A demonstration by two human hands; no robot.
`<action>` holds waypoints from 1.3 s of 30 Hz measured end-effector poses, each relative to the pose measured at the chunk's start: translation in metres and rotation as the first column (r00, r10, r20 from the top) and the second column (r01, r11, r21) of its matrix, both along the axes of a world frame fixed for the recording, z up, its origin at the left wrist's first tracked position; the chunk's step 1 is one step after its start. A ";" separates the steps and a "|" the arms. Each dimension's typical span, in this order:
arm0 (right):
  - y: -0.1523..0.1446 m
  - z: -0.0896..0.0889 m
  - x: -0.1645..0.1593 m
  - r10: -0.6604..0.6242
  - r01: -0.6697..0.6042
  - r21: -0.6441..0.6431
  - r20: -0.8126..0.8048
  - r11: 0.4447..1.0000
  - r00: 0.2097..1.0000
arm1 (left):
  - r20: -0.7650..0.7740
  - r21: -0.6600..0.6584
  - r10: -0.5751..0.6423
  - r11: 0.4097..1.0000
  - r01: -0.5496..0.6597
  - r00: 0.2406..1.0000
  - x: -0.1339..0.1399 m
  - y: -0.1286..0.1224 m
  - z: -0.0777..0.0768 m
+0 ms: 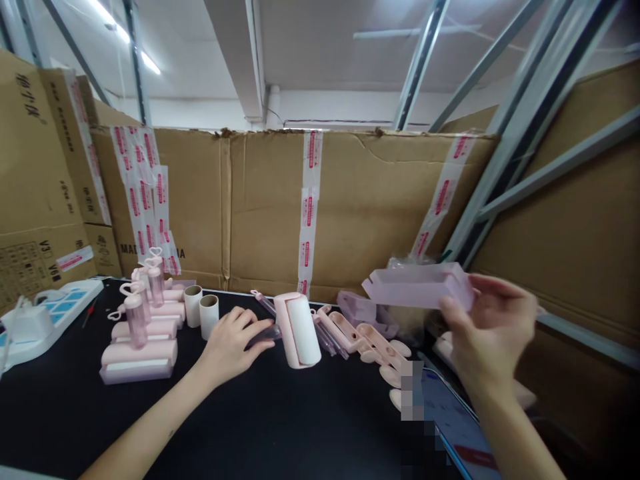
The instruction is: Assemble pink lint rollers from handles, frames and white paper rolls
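My left hand [235, 343] is closed around the translucent purple handle of a lint roller [299, 331]. The roller has a pink housing and a white sticky roll, tilted just above the black table. My right hand [493, 327] is raised at the right, pinching a long translucent purple cover [415, 285] by its right end. Cover and roller are apart. Left of my left hand stand two white paper rolls [209, 317] with brown cores. Farther left, several finished-looking pink lint rollers [140, 352] lie in a row, their handles upright with heart-shaped loops.
Loose pink handle parts [373, 340] and thin purple pieces lie at the table's middle right. More purple covers [357, 308] sit behind them. A phone [463, 427] lies at the right. A white power strip [70, 317] is at the left. Cardboard walls [265, 213] enclose the back.
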State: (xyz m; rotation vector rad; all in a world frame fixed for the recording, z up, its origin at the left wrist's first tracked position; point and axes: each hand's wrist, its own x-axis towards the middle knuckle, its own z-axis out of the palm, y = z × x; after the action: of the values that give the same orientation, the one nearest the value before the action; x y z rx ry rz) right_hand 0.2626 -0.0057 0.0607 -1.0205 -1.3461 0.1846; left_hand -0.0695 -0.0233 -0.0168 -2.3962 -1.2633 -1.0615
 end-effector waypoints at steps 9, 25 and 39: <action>0.009 -0.055 -0.047 0.282 -0.369 -0.393 -0.261 0.842 0.923 | -0.083 0.053 -0.023 0.998 0.027 0.996 -0.002 0.000 0.001; -0.003 -0.076 -0.072 0.363 -0.371 -0.258 -0.081 0.892 0.928 | -0.023 -0.099 -0.110 0.989 0.108 0.994 0.013 -0.003 -0.017; -0.005 -0.076 -0.071 0.322 -0.327 -0.263 -0.063 0.908 0.945 | -0.006 -0.041 -0.111 0.993 0.111 0.994 0.014 -0.004 -0.015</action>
State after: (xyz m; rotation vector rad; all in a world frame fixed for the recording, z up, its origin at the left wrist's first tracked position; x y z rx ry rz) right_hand 0.1920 -0.0104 -0.0153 -1.0095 -1.4958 0.6431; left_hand -0.0556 -0.0277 -0.0321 -2.5244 -1.1716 -1.0652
